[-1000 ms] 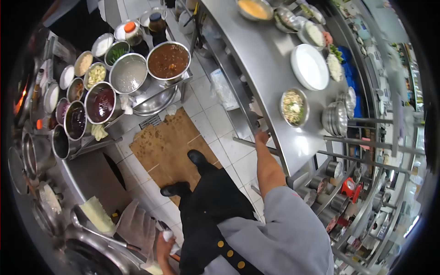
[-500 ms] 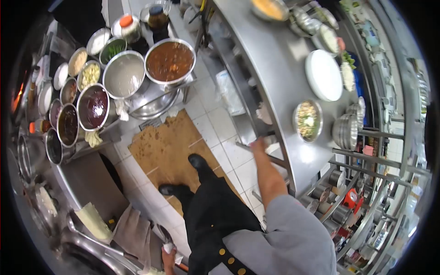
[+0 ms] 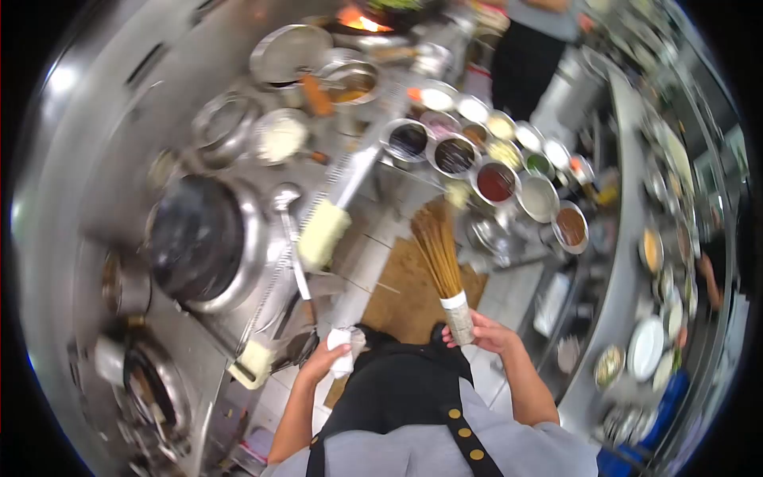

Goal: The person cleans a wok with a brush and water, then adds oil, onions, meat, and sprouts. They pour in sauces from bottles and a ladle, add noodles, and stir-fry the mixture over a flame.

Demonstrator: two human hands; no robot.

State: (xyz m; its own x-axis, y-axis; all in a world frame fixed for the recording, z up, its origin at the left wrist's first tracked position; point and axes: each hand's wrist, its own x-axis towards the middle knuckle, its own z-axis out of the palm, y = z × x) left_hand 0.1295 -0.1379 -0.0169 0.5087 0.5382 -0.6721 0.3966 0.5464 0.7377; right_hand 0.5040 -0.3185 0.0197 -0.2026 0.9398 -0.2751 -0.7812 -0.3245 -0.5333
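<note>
Brush [image 3: 439, 254] upright, clear of wok [image 3: 199, 238]

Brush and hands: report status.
Right hand shut on bamboo brush, bristles up. Left hand grips white cloth. Ladle rests by wok, clear of brush.

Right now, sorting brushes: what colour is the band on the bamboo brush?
White band, in the head view.

clear: aisle floor [image 3: 509, 296] beside brush [image 3: 442, 254] | blocked: wok [image 3: 199, 238], ladle [image 3: 291, 230], sauce bowls [image 3: 497, 181]
</note>
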